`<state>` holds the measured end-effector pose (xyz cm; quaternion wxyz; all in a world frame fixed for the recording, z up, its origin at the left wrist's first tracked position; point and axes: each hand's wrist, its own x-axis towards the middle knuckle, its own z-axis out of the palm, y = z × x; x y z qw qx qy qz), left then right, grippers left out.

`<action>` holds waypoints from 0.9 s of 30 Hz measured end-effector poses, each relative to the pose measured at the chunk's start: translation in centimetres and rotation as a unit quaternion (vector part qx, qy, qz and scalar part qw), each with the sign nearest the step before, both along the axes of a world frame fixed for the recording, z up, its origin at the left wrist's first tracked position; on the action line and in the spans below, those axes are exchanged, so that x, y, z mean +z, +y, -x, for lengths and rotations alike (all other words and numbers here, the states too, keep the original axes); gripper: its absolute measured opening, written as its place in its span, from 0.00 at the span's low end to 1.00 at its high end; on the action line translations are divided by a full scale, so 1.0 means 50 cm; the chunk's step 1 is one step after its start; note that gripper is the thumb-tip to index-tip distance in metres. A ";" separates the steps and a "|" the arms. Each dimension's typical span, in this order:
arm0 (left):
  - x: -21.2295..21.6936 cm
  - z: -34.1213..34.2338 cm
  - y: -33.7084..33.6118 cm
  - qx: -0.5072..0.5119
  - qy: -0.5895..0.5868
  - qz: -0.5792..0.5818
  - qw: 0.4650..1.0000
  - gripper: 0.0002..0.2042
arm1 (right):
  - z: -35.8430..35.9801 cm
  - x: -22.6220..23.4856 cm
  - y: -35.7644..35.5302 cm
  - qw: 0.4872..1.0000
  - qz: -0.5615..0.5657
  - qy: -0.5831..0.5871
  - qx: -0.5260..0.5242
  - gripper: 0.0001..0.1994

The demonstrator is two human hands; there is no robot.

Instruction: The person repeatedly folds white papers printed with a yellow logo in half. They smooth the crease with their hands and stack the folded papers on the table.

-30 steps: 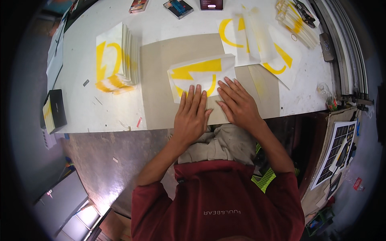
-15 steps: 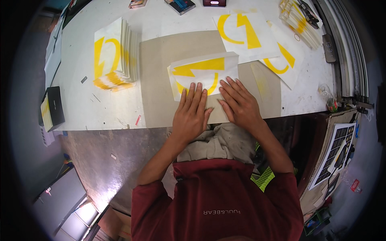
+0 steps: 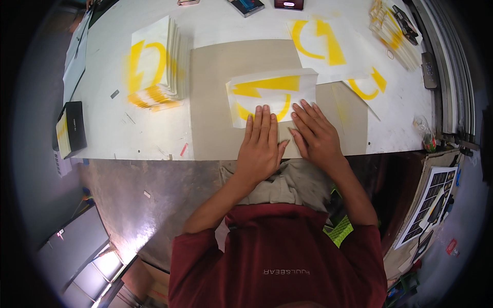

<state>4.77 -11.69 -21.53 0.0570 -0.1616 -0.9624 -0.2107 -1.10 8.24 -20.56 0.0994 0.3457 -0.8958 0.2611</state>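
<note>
A folded white paper sheet [image 3: 308,82] with a yellow printed shape lies in front of me on a beige board [image 3: 215,66]. My left hand [image 3: 262,141] rests flat on its near edge, fingers stretched out. Beside it, my right hand [image 3: 316,133] lies with its fingers extended over the sheet's near right corner. Neither hand grips anything. Just beyond, to the right, is a flat white sheet [image 3: 334,43] with a yellow design, partly over another printed sheet [image 3: 365,87]. To the left stands a thick stack of folded printed papers [image 3: 154,66].
At the far right a bundle of folded papers [image 3: 393,38] has a black tool [image 3: 405,24] on it. A black box [image 3: 76,126] stands at the table's left edge. A phone [image 3: 288,4] and a small box [image 3: 246,6] lie at the back. Metal rails [image 3: 452,72] run along the right.
The whole view has shifted slightly, so the table and papers appear further right. Both hands stay flat on the folded sheet, with little visible movement over it.
</note>
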 end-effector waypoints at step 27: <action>0.003 -0.013 -0.023 0.063 0.006 -0.027 0.998 0.36 | 0.003 0.000 0.006 1.000 0.004 -0.011 0.000 0.16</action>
